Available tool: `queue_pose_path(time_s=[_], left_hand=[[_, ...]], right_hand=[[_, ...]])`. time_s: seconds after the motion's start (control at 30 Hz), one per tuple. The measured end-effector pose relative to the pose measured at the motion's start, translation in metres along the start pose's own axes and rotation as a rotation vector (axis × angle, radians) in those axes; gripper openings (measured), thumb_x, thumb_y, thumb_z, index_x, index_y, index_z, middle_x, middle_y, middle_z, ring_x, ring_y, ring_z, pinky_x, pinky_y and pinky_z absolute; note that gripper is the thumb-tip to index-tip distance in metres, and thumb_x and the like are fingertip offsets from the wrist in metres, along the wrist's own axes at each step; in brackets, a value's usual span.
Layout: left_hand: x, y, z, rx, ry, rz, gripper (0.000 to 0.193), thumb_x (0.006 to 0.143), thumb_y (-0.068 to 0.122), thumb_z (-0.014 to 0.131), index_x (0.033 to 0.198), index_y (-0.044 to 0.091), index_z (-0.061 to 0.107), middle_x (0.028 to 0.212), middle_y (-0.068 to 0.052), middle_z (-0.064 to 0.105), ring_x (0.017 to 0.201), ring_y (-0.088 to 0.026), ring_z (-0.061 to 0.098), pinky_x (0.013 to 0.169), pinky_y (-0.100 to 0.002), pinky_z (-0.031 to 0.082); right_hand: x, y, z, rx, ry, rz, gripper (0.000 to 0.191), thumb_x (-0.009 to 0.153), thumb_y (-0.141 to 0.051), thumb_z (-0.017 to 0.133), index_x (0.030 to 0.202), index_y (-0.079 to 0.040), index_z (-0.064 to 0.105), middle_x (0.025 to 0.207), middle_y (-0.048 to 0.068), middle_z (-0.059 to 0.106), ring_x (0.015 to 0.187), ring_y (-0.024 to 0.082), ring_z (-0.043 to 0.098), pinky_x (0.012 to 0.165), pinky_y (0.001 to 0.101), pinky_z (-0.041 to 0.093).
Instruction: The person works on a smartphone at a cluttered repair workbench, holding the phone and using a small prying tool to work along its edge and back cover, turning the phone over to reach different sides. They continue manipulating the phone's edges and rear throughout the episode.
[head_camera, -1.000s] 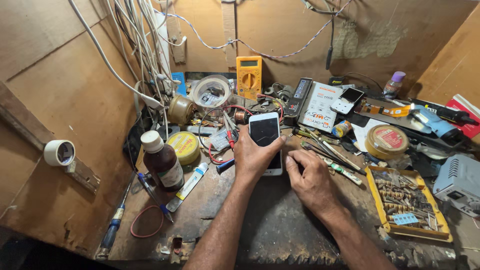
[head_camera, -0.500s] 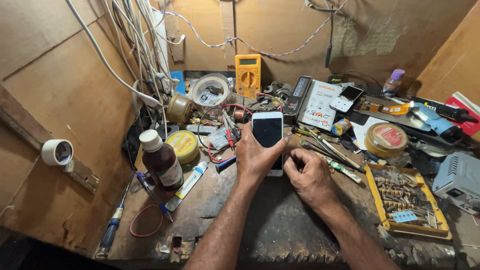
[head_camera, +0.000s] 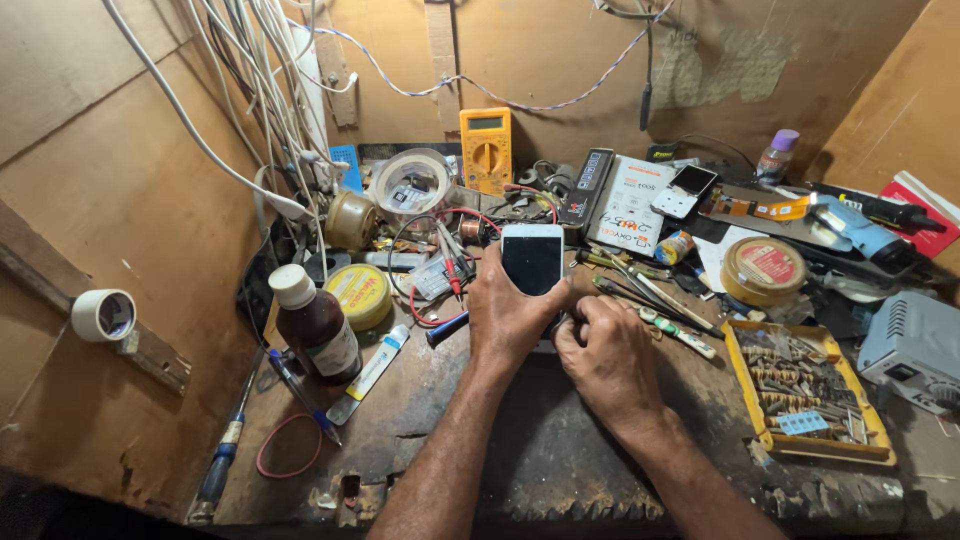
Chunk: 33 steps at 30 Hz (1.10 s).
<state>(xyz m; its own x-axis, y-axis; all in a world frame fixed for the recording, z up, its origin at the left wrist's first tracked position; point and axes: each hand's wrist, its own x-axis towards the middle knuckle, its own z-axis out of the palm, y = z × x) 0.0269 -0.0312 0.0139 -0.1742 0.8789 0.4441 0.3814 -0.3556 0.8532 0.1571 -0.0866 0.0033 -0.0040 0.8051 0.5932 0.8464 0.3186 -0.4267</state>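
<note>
While your left hand (head_camera: 510, 315) grips the white phone (head_camera: 532, 258) from below, screen up and dark, fingers wrapped round its lower half, keep that hold firm and low so the upper body stays free. The phone sits just ahead of both hands, raised off the dark work mat (head_camera: 560, 450).

Right hand (head_camera: 605, 350): curled into a loose fist, pressed against the phone's lower right edge, touching the left hand. Cannot tell whether it pinches a small tool or only the case edge; the fingertips are hidden.

Judgement: work seems to be at the bottom edge. Brace both wrists on the mat, move only the fingertips, and keep the phone level so nothing small slides off.

Note the clutter. Just right of your right hand lie tweezers and screwdrivers (head_camera: 650, 300); further right, a yellow tray of small parts (head_camera: 805, 400). Left of your left hand: a brown bottle with a white cap (head_camera: 315, 325), a yellow tin (head_camera: 360, 293), red probe leads (head_camera: 450, 270). Beyond the phone stands a yellow multimeter (head_camera: 486, 150). Keep elbows in; the bottle could tip.
</note>
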Motion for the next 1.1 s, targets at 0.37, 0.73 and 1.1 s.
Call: queue_pose_path(time_s=[0.37,0.73,1.1], left_hand=[[0.001,0.000,-0.003,-0.012,0.006,-0.079,0.067,0.063,0.036,0.088,0.114,0.002,0.060,0.096,-0.018,0.074,0.087,-0.032,0.076,0.077,-0.042,0.060],[0.002,0.001,-0.004,-0.008,-0.021,-0.085,0.070,0.063,0.038,0.089,0.116,0.002,0.061,0.098,-0.017,0.074,0.090,-0.031,0.076,0.079,-0.041,0.059],[0.002,-0.004,-0.003,-0.050,-0.004,-0.067,0.067,0.064,0.039,0.088,0.115,0.004,0.063,0.100,-0.014,0.075,0.090,-0.027,0.076,0.081,-0.039,0.059]], right_hand=[[-0.002,0.003,-0.007,0.062,0.064,0.050,0.019,0.084,-0.016,0.072,0.077,0.000,0.065,0.074,0.016,0.063,0.071,0.033,0.062,0.068,0.0466,0.049],[0.001,0.032,-0.006,0.587,-0.138,0.398,0.027,0.096,-0.027,0.071,0.088,-0.002,0.077,0.067,-0.004,0.060,0.059,0.004,0.049,0.051,0.0248,0.040],[0.000,0.042,-0.016,0.437,-0.030,0.605,0.025,0.092,-0.025,0.076,0.086,-0.001,0.076,0.063,0.003,0.067,0.051,0.010,0.052,0.046,0.0311,0.040]])
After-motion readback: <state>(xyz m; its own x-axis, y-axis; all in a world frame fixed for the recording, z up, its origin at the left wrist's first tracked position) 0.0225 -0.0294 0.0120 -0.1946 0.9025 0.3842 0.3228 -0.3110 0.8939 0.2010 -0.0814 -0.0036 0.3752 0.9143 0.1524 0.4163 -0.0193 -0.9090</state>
